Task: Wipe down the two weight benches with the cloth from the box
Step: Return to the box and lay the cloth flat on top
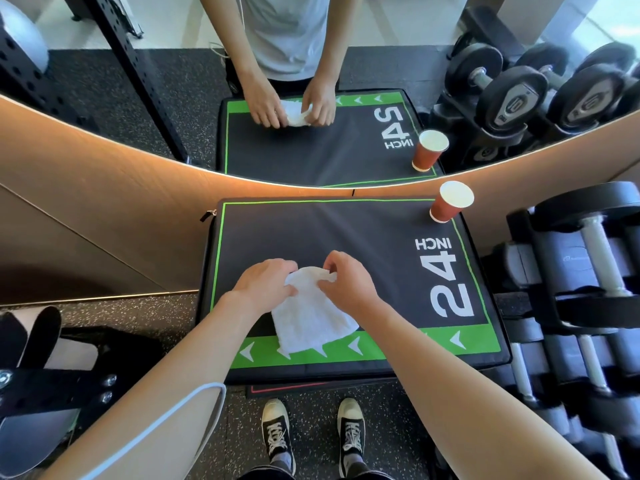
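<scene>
A white cloth (pixel 308 317) lies on top of a black and green box (pixel 311 230) marked "24 INCH", reaching from the box's middle to its green front strip. My left hand (pixel 265 284) pinches the cloth's far left corner. My right hand (pixel 346 282) pinches the far right part of the cloth, fingers curled over its edge. Both hands lift that far end slightly off the box. No full weight bench shows; a black padded piece of gym equipment (pixel 41 368) sits at the lower left.
A red paper cup (pixel 450 202) stands on the box's far right corner. A dumbbell rack (pixel 581 306) fills the right side. A wall mirror (pixel 311 64) behind the box reflects me, the box and the cup. My shoes (pixel 311 434) stand on speckled floor.
</scene>
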Demonstrator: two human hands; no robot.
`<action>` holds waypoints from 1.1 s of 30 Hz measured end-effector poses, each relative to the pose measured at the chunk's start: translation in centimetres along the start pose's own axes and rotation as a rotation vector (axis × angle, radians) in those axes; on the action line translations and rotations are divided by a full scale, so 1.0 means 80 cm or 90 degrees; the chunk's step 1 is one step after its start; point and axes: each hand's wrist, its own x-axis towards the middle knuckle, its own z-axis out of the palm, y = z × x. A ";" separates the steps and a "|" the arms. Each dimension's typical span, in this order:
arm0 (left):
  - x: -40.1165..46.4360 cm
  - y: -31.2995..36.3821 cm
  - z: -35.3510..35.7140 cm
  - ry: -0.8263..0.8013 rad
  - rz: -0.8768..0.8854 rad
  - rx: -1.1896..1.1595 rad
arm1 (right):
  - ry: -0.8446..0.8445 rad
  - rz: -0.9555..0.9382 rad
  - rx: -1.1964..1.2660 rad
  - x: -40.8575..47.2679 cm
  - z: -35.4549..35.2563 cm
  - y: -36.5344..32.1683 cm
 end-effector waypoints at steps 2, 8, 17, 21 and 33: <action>-0.003 -0.003 0.002 0.033 -0.025 0.060 | 0.043 0.005 -0.068 0.000 0.002 0.001; -0.030 0.011 0.024 0.164 0.022 0.147 | 0.069 -0.141 -0.200 -0.012 0.003 0.008; -0.073 -0.015 0.074 0.057 0.065 0.080 | -0.131 -0.297 -0.267 -0.048 0.017 0.043; -0.066 -0.043 0.069 0.072 0.053 0.058 | -0.139 -0.299 -0.282 -0.033 0.037 0.033; 0.020 -0.166 -0.014 0.073 0.034 0.023 | -0.137 -0.253 -0.298 0.102 0.089 -0.057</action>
